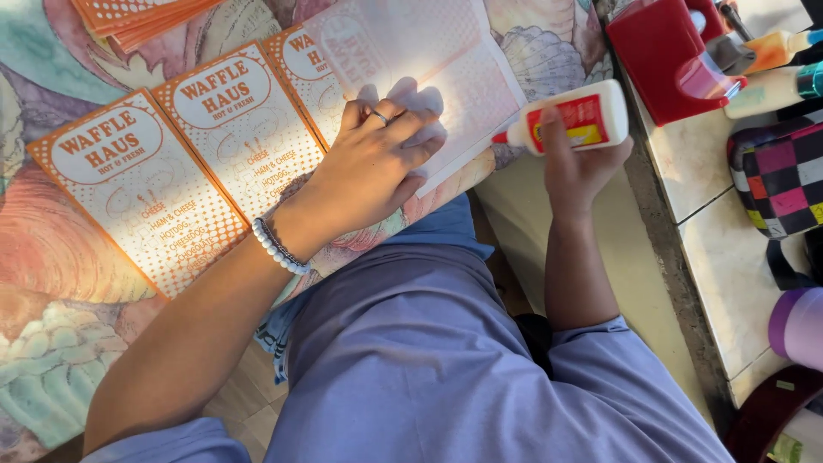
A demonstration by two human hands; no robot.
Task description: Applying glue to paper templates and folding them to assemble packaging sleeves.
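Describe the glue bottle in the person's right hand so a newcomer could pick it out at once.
Start at the patterned cloth covered with orange printed sheets, then follow the pale sheet under the left hand to its right edge. There the right hand holds a white plastic glue bottle sideways. Unlike the upright bottles nearby, it has a red label and red nozzle.

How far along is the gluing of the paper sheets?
Done: nothing glued shows. In hand: the left hand presses the blank side of a white sheet, and the right hand aims the glue bottle at its edge. Left: three orange printed sheets lie beside it.
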